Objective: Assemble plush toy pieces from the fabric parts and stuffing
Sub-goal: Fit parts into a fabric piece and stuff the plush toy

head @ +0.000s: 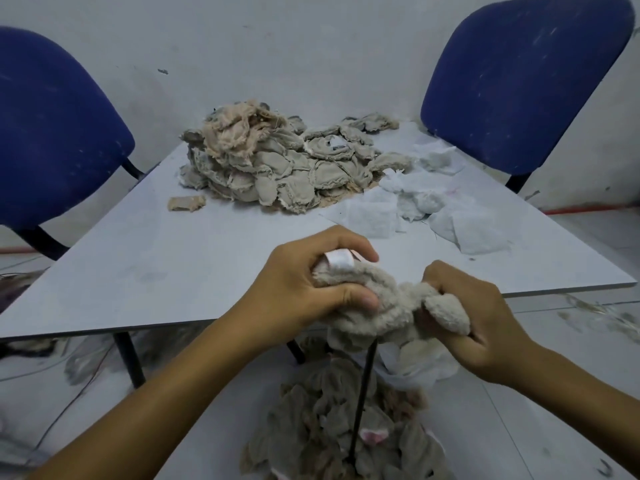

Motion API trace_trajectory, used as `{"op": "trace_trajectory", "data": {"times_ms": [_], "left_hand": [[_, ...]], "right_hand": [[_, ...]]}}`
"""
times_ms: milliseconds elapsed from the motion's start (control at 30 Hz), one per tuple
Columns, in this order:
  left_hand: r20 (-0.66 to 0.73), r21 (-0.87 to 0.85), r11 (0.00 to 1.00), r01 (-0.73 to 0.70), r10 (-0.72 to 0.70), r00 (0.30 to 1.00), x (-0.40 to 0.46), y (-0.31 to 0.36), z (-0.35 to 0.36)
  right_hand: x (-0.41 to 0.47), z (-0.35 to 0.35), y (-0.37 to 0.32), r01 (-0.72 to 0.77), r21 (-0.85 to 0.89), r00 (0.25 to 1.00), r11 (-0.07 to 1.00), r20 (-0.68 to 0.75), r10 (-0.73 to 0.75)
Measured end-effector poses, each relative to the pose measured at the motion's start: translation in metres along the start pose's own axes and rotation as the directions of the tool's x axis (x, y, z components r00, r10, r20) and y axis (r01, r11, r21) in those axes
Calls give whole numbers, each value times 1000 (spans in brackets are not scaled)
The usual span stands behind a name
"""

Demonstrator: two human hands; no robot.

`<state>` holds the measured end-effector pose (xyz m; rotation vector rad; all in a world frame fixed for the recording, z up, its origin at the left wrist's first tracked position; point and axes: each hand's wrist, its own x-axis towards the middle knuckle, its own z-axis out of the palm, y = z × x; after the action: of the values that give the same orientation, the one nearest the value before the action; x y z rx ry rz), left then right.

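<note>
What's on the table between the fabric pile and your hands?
Head view: bare tabletop between pile and left hand; white sheets toward the right hand.

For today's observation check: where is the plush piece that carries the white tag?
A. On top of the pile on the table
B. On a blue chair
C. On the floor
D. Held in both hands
D: the left hand and right hand both grip the plush piece near the table's edge.

Fuzzy beige plush piece (pixel 391 306) with a glossy white label (pixel 341 260); frayed cloth pile (pixel 277 168) at twelve o'clock on the matt smooth table (pixel 156 265).
</note>
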<state>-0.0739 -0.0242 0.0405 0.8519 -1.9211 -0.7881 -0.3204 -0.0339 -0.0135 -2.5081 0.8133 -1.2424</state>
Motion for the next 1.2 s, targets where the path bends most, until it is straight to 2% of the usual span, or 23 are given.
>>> {"op": "trace_trajectory", "data": {"times_ms": [100,233,333,433,500,567,633,733,800,867,933,1000,1067,1133,1200], "left_hand": [[133,-4,990,142,-141,981,-4,-10,3],[154,-26,982,187,-180,971,-8,-16,0],[98,-70,991,113,-105,990,-5,-12,-1],[-3,-6,1000,-25,25,1000,-1,0,4],[-77,43,993,-114,117,990,1,10,9],[-85,82,982,-172,178,980,5,16,14],[-18,166,971,-173,178,984,7,12,14],[144,255,966,-51,14,989,1,-9,12],[208,250,968,14,-68,976,-5,-20,12],[224,203,977,72,-117,968,-8,-25,9],[218,139,982,127,-155,963,-7,-26,4],[138,17,990,137,-138,981,-5,-20,3],[15,-98,993,65,-64,998,-1,-12,5],[-40,-144,990,-1,-5,999,4,-4,11],[20,-86,995,46,-45,999,3,-4,16]], "right_hand": [[-5,6,5,-26,-149,975,989,214,58],[-2,3,-1,-102,-37,975,994,194,108],[7,2,-9,-128,51,982,990,150,119],[14,6,-20,-130,111,988,985,97,120],[19,8,-26,-100,72,995,992,18,99],[21,9,-27,-94,5,995,996,-17,94],[19,10,-24,-128,-30,989,991,70,130],[12,16,-17,-144,-188,937,972,290,195],[10,16,-17,-199,-189,906,962,339,254],[11,13,-19,-201,-162,927,966,288,241],[13,10,-23,-188,-143,961,972,180,212],[15,11,-25,-73,-124,997,990,25,77],[16,11,-25,10,-96,996,995,-87,-18],[14,11,-18,43,-132,993,990,-103,-57],[6,12,-9,10,-214,1000,977,22,-6]]}}
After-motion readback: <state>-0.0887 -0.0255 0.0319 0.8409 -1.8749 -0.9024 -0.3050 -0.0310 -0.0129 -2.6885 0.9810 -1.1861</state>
